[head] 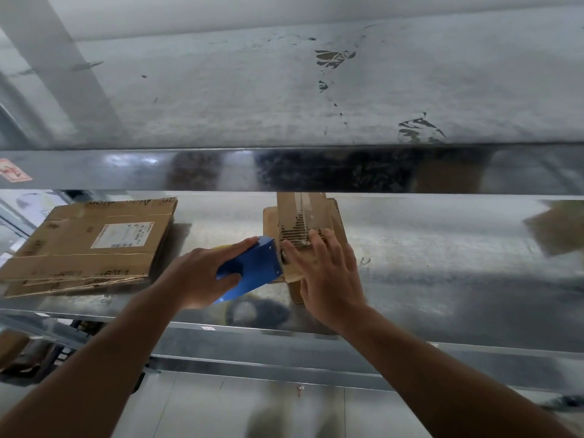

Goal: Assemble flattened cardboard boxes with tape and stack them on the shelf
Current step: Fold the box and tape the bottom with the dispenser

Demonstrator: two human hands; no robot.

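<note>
While our left hand (pixel 202 276) curls round the blue plastic tape dispenser (pixel 252 267), thumb on its side and forefinger laid along its top, we see the dispenser's front end set against the small brown cardboard box (pixel 313 216); that box stands on the grey metal shelf (pixel 442 248), and its upper face is torn, the corrugated ribs bared in stripes beside a strip of clear tape; our right hand (pixel 328 279) lies on the near side of the box with fingers straight and spread, pressing on the card and gripping nothing; the dispenser meets the box just left of those fingertips. Well to the left of the box, on the same shelf, lies a stack of flattened brown cardboard boxes (pixel 63 257) with a white printed label (pixel 126 235) on the top sheet; above the box runs a shiny metal beam (pixel 284 169); far to the right of the box we make out a blurred brown shape (pixel 556 229), perhaps more cardboard, though we cannot tell.
</note>
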